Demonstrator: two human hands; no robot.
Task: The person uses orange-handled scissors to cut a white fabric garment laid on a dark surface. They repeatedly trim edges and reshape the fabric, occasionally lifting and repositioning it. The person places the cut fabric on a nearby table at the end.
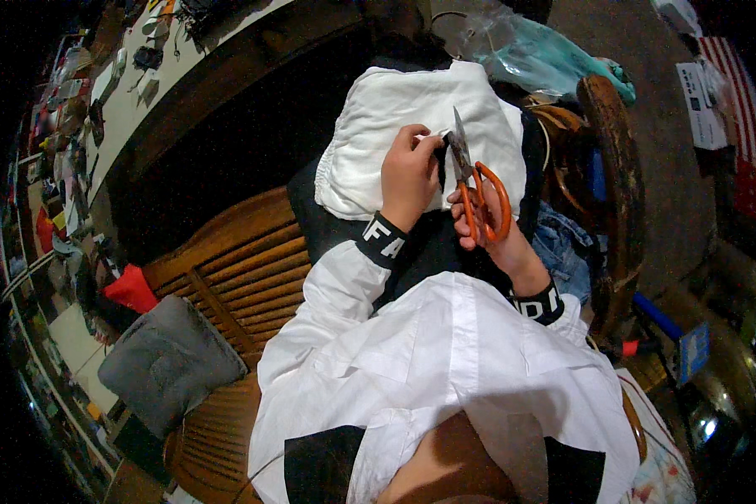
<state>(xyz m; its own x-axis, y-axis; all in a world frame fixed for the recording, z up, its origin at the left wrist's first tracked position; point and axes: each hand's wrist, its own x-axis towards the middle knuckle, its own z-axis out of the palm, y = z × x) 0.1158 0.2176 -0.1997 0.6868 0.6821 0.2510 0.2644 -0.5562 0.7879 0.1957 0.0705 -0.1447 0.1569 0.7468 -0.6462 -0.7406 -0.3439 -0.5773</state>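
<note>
Floor [659, 181], grey-brown, runs down the right of the frame. Wooden seat [244, 262], slatted, crosses the left and lower left. Worktop [195, 52], pale, at upper left, bears mixed small articles. Cloth [370, 126], white and creased, lies at upper centre over black fabric [311, 210]. Cushion [176, 357], grey, on the seat at lower left. Bag [521, 50], clear plastic with green within, at upper right of centre.

Scissors [464, 168], orange-handled, sit just right of centre, in front of the cloth. Long axis near upright, leaning slightly left; blades point to the top edge, handles to the bottom. Right hand [483, 214]: grip clamped on the handles. Left hand [410, 176]: grip together, just left of the blades; what it pinches cannot be told.
</note>
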